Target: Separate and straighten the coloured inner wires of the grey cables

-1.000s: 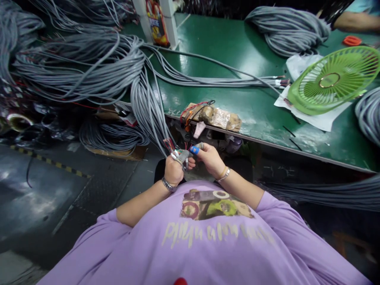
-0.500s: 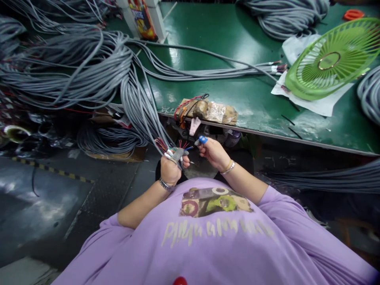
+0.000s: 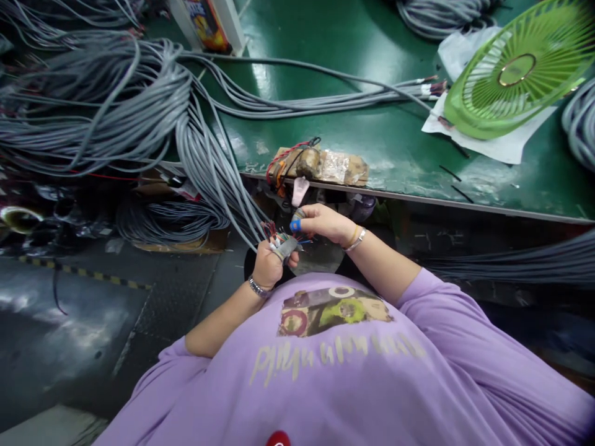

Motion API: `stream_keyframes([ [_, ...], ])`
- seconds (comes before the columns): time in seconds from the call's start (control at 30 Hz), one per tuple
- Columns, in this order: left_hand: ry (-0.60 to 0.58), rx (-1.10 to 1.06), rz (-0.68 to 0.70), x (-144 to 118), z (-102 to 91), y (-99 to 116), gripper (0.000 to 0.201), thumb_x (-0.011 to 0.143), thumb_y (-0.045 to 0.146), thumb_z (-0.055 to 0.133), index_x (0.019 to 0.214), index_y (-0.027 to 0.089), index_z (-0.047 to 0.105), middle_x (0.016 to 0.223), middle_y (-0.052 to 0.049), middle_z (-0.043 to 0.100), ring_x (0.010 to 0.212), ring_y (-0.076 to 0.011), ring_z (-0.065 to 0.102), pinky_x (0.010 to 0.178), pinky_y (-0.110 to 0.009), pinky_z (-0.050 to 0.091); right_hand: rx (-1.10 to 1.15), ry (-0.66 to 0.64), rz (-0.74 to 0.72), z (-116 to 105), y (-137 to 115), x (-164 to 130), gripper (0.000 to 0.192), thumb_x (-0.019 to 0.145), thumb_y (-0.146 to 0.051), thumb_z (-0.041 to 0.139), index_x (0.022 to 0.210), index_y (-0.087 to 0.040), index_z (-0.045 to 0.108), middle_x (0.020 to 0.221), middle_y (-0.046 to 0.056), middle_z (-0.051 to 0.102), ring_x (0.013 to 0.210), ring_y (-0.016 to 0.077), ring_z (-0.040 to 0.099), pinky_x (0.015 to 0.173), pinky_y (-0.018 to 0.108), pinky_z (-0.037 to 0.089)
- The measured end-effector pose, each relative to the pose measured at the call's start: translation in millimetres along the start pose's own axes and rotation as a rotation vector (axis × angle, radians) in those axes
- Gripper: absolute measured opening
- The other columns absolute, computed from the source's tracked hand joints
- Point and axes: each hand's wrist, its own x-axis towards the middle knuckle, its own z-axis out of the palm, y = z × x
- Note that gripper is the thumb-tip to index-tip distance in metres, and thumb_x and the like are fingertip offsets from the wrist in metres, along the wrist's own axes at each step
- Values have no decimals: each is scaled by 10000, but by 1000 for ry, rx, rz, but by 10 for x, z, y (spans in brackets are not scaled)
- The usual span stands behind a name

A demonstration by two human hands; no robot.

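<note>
2 hands, left hand point(image 3: 268, 265) gripping cable ends point(image 3: 279, 238)

1. The place is a cable-assembly workshop or small factory floor.
2. A long green workbench point(image 3: 400, 167) with a worn metal edge fills the upper half of the view.
3. Thick bundles of grey cables point(image 3: 93, 105) lie heaped over the bench and hang to the floor.
4. More cable coils point(image 3: 167, 220) sit under the bench.
5. A green desk fan point(image 3: 515, 68) lies on the bench.
6. A yellow-and-black hazard stripe point(image 3: 83, 275) marks the dark floor.
</note>
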Motion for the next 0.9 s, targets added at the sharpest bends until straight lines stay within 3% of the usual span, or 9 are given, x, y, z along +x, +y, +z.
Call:
stream_keyframes([
  [0.1, -30, 6, -6, 3, -13, -14, 297, 703, 416, 711, 587, 158, 621, 470, -6, 606, 363, -98, 520, 378, -205, 416, 2, -17, -68, 61, -10, 25, 139, 663, -229, 694, 652, -124, 603, 581, -29, 575, 529, 66, 477, 522, 196, 397],
  [0.27, -29, -10, -19, 10, -7, 4, 298, 696, 398, 700, 549, 160, 598, 453, -6, 591, 355, -97, 506, 376, -210, 409, 23, 34, -157, 135, 62, 22, 262, 637, -335, 763, 665, -128, 606, 593, -25, 584, 552, 75, 479, 532, 206, 392],
  [0.47, 12, -33, -35, -6, 7, 66, 314, 667, 425, 708, 544, 157, 600, 440, -5, 581, 337, -98, 496, 351, -211, 397, 210, 153, 5, -19, 174, -53, 399, 661, -515, 751, 686, -145, 605, 612, -7, 595, 520, 68, 482, 496, 197, 433],
  [0.57, 3, -40, -40, 3, 9, 57, 316, 667, 426, 707, 541, 161, 588, 435, -3, 577, 334, -97, 490, 348, -211, 394, 186, 82, 74, -75, 167, -91, 419, 645, -532, 759, 659, -142, 607, 598, 5, 593, 509, 75, 498, 470, 198, 436],
  [0.7, 11, -57, -54, 17, 21, 46, 285, 649, 417, 724, 596, 164, 604, 434, 9, 576, 335, -96, 487, 344, -206, 392, 153, 4, -7, -20, 140, -89, 331, 592, -391, 815, 658, -131, 621, 571, -20, 584, 503, 61, 478, 470, 179, 395],
  [0.8, 1, -80, -44, 7, 26, 86, 280, 651, 410, 725, 601, 158, 613, 435, 9, 574, 333, -94, 486, 340, -203, 389, 232, 118, -54, 8, 146, -30, 312, 586, -345, 819, 657, -135, 598, 559, -44, 560, 494, 45, 450, 476, 167, 378],
  [0.9, -7, -104, -30, 2, 19, 150, 284, 663, 416, 711, 604, 150, 627, 421, 7, 559, 322, -89, 469, 327, -199, 374, 417, 277, -9, -48, 149, 53, 349, 669, -437, 766, 682, -158, 557, 550, -61, 520, 465, 42, 423, 464, 166, 386],
])
